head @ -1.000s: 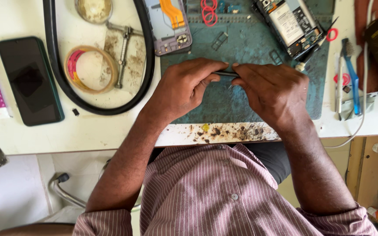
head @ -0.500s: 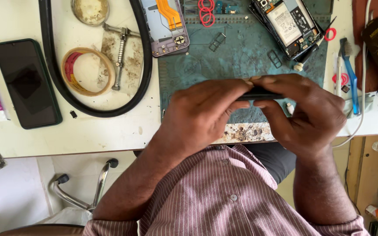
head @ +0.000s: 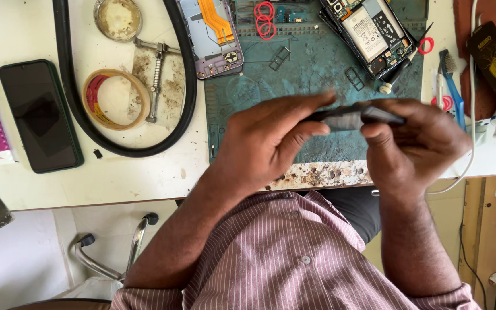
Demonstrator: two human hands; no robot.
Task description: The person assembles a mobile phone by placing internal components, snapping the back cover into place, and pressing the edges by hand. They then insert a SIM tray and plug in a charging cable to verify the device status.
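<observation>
Both hands were raised just above the front of the green work mat [head: 294,86] and closed on one thing: a thin, flat dark part [head: 348,117], blurred, held edge-on between them. The left hand [head: 265,143] pinched its left end between thumb and forefinger, and the right hand [head: 414,143] gripped its right end with the fingers curled over the top edge. What kind of part it was could not be told.

Beyond the hands, on the mat, an opened phone [head: 368,34] lay at an angle at the far right corner with its battery and boards showing, and a dark screwdriver [head: 400,72] rested against its near side. A purple phone frame with an orange flex cable [head: 213,34] lay at the mat's far left corner, and red rubber bands [head: 264,17] sat between the two. Two small card trays [head: 279,57] lay loose on the mat.

Left of the mat, on the white table [head: 144,172], a thick black cable [head: 185,86] looped around a roll of tape [head: 116,97], a round dish [head: 117,18] and a small metal clamp [head: 155,74]. A black phone [head: 41,115] lay face up well to the left. To the right of the mat were a blue brush [head: 452,77] and a white cord [head: 473,115]. The person wore a striped shirt [head: 294,264].
</observation>
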